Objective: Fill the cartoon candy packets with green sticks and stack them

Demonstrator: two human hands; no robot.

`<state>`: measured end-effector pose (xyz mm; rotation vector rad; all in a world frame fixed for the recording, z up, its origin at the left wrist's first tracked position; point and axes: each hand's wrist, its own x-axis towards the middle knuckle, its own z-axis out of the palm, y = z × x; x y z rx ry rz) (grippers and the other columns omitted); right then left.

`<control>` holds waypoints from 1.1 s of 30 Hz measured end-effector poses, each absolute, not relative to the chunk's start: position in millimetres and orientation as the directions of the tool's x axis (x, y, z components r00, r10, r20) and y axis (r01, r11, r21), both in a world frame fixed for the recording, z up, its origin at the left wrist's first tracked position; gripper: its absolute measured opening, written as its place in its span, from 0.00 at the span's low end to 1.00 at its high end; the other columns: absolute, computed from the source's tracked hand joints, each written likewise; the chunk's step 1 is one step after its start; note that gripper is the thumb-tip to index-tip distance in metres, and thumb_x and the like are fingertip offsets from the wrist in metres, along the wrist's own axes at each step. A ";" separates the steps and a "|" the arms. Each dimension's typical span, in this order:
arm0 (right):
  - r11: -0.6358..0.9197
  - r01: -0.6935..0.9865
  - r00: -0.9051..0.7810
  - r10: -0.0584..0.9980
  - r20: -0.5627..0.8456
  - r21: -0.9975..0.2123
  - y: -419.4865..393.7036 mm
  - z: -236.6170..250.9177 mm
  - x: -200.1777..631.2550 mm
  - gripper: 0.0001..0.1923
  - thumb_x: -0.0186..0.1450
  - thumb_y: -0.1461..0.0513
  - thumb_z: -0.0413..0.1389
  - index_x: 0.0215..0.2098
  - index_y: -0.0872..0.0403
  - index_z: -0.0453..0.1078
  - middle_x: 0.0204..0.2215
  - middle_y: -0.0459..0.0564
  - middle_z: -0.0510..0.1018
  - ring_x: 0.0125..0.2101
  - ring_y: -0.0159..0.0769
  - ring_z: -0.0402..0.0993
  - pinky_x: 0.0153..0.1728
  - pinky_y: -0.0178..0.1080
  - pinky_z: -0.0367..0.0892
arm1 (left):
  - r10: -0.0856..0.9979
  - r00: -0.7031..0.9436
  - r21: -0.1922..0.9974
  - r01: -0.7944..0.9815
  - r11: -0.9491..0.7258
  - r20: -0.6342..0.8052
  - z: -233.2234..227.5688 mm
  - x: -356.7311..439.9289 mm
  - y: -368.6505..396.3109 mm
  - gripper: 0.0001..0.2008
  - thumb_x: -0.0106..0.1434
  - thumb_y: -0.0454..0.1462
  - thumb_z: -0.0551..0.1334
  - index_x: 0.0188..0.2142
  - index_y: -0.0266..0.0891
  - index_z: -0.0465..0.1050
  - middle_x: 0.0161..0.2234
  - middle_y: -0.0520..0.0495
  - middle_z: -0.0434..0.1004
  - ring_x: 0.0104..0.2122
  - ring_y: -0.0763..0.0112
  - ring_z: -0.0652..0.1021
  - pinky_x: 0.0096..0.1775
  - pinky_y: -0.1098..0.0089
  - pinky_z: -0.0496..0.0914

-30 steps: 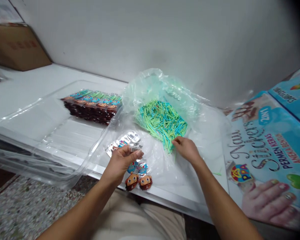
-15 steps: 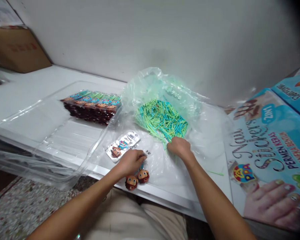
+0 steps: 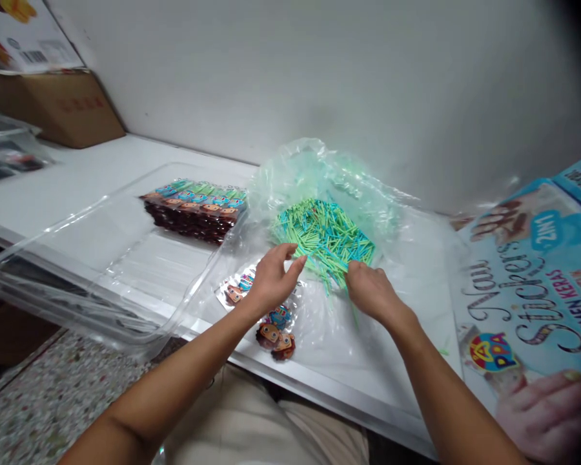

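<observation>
Green-and-blue slender sticks [image 3: 326, 229], crinkled translucent bag [image 3: 314, 165], glossy packets [image 3: 275, 330]

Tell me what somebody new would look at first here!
Probably the bright heap of green and blue sticks in the middle, with the right grip at its near edge. After that, maybe the big blue box on the right, and the stack of shiny packets in the clear tray on the left.

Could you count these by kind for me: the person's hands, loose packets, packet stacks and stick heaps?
Hands: 2 (left hand, right hand)
Loose packets in view: 3
Stack of packets: 1
Heap of green and blue sticks: 1 (single sticks too many to count)
Total: 7
</observation>
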<state>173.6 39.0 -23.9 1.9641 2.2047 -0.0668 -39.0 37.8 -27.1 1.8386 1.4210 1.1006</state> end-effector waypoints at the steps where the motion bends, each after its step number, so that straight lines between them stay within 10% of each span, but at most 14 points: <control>1: 0.162 0.983 -0.147 0.975 -0.165 0.082 35.3 -20.7 171.4 0.10 0.69 0.67 0.42 0.42 0.61 0.64 0.37 0.62 0.75 0.39 0.45 0.72 0.41 0.43 0.57 | 0.964 0.064 0.869 0.421 -0.260 0.257 -24.3 -32.8 40.5 0.21 0.64 0.48 0.55 0.49 0.37 0.69 0.47 0.39 0.75 0.45 0.61 0.75 0.47 0.64 0.66; 7: 0.435 0.898 -0.438 0.898 -0.042 -0.065 11.8 -9.6 152.3 0.10 0.67 0.69 0.42 0.38 0.57 0.64 0.32 0.56 0.75 0.31 0.42 0.70 0.32 0.39 0.57 | 0.970 0.087 0.969 0.083 -0.233 0.226 -20.4 13.1 54.5 0.21 0.66 0.50 0.49 0.45 0.38 0.70 0.44 0.42 0.76 0.46 0.62 0.74 0.49 0.65 0.65; 12: 0.304 0.804 -0.345 0.939 0.016 -0.512 9.7 -14.4 158.2 0.07 0.66 0.64 0.45 0.34 0.54 0.63 0.30 0.52 0.73 0.32 0.39 0.70 0.34 0.38 0.61 | 0.971 0.176 0.986 -0.040 -0.159 0.163 -25.9 34.0 48.7 0.21 0.63 0.53 0.53 0.36 0.39 0.72 0.41 0.43 0.77 0.46 0.61 0.74 0.50 0.65 0.64; 16: 0.130 0.190 0.035 0.990 0.139 -0.973 7.8 -18.0 145.6 0.14 0.67 0.51 0.45 0.31 0.51 0.58 0.25 0.45 0.69 0.29 0.35 0.70 0.37 0.40 0.65 | 0.992 -0.117 0.939 -0.344 0.009 -0.052 -27.3 46.5 27.7 0.28 0.64 0.56 0.46 0.49 0.39 0.66 0.52 0.39 0.70 0.54 0.62 0.70 0.54 0.63 0.62; 19: 0.169 -0.231 0.220 0.968 0.118 -0.958 -2.5 -25.8 117.3 0.15 0.66 0.48 0.46 0.32 0.50 0.60 0.29 0.47 0.72 0.35 0.37 0.72 0.43 0.43 0.66 | 0.959 -0.139 0.801 -0.586 0.121 -0.247 -28.5 57.5 12.6 0.30 0.64 0.57 0.43 0.52 0.37 0.60 0.53 0.36 0.68 0.52 0.63 0.72 0.51 0.66 0.66; 23: 0.164 -0.067 0.211 0.967 0.147 -0.984 -21.0 -41.0 97.7 0.14 0.67 0.51 0.48 0.37 0.51 0.67 0.39 0.50 0.74 0.44 0.37 0.69 0.48 0.41 0.62 | 0.928 -0.138 0.773 -0.603 0.198 -0.345 -31.3 53.8 4.3 0.24 0.65 0.53 0.48 0.47 0.37 0.65 0.48 0.40 0.72 0.47 0.69 0.75 0.46 0.72 0.70; 28: 0.057 -0.096 0.084 0.995 0.049 -0.994 -37.7 -48.6 112.3 0.16 0.67 0.49 0.47 0.33 0.51 0.63 0.23 0.41 0.65 0.20 0.28 0.61 0.21 0.32 0.59 | 0.972 0.158 0.894 -0.388 0.224 -0.176 -28.1 23.8 -8.8 0.14 0.59 0.46 0.60 0.32 0.37 0.71 0.22 0.52 0.71 0.20 0.73 0.73 0.23 0.72 0.68; 33: -0.002 -0.086 -0.050 0.999 0.002 -0.996 -51.8 -50.9 115.9 0.18 0.67 0.48 0.48 0.28 0.52 0.60 0.20 0.40 0.61 0.18 0.26 0.55 0.19 0.32 0.53 | 0.927 0.351 0.899 -0.351 0.263 -0.134 -22.1 3.3 -21.5 0.13 0.56 0.45 0.62 0.26 0.37 0.69 0.13 0.55 0.66 0.13 0.71 0.70 0.18 0.70 0.65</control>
